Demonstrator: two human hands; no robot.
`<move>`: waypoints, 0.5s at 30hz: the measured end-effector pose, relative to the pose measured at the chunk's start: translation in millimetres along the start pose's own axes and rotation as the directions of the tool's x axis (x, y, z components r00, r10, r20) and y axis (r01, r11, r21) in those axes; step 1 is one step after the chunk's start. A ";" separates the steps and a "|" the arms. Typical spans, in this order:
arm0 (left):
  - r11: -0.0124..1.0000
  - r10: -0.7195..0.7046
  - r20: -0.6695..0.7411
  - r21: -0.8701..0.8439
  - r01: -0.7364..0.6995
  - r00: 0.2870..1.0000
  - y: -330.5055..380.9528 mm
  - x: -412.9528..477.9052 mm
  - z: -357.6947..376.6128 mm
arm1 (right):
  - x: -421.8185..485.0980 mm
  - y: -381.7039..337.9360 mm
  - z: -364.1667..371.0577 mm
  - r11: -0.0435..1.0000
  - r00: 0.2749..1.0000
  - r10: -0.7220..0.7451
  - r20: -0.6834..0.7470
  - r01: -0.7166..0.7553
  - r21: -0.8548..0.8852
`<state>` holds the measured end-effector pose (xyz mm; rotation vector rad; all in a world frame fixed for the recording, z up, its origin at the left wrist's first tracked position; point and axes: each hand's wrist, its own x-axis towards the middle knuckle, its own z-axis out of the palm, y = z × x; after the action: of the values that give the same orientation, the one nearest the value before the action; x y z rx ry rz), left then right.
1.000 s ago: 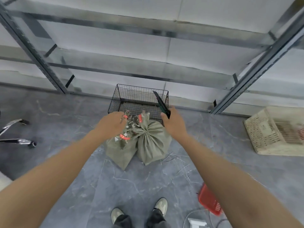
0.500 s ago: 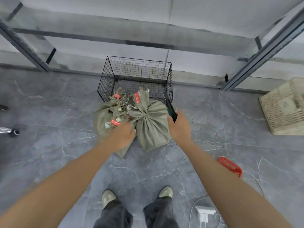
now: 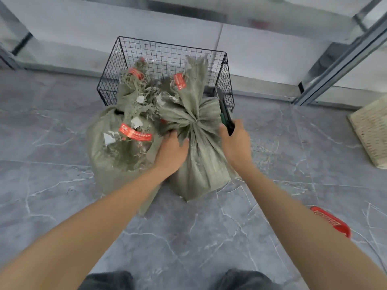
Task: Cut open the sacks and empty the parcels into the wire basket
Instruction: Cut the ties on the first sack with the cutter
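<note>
My left grip [image 3: 171,151] grasps the tied sack [image 3: 206,164], which stands on the floor just before the wire basket [image 3: 167,51]. My right grip [image 3: 236,143] clasps the cutter [image 3: 225,115]. If it slips, the blade could cut my left grip.

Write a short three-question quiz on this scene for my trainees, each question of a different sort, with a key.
1. True or false: the left sack and the right sack lie inside the wire basket.
2. What does the right hand hold? A) a red tray B) a dark utility knife C) nothing
3. Fill in: the left hand holds the ____ sack near its tied neck.

Key: 1 false, both stand on the floor in front of it. 2 B. 3 right.
</note>
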<state>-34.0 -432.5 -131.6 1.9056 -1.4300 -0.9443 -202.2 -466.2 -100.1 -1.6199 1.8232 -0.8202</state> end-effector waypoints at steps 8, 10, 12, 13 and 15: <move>0.949 0.150 -0.306 -0.221 -0.223 0.940 -12.4 36.1 33.3 | 22.6 1.6 49.2 0.966 0.963 -0.170 -0.209 0.205 0.160; 0.934 0.115 -0.347 -0.281 -0.220 0.931 -10.9 41.7 35.0 | 22.3 2.3 56.0 0.958 0.956 -0.182 -0.231 0.225 0.177; 0.922 0.088 -0.375 -0.320 -0.217 0.923 -8.1 45.8 35.3 | 21.7 4.1 59.5 0.949 0.953 -0.175 -0.248 0.230 0.215; 0.922 0.076 -0.389 -0.322 -0.213 0.918 -6.7 47.2 35.5 | 20.9 4.5 60.1 0.945 0.955 -0.162 -0.250 0.223 0.240; 0.918 0.051 -0.420 -0.337 -0.208 0.906 -4.0 48.9 34.9 | 19.1 5.6 61.0 0.941 0.961 -0.135 -0.242 0.200 0.272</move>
<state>-51.2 -479.6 -165.0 1.5775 -1.0309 -0.6499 -162.2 -489.4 -144.5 -1.5531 1.6222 -1.3293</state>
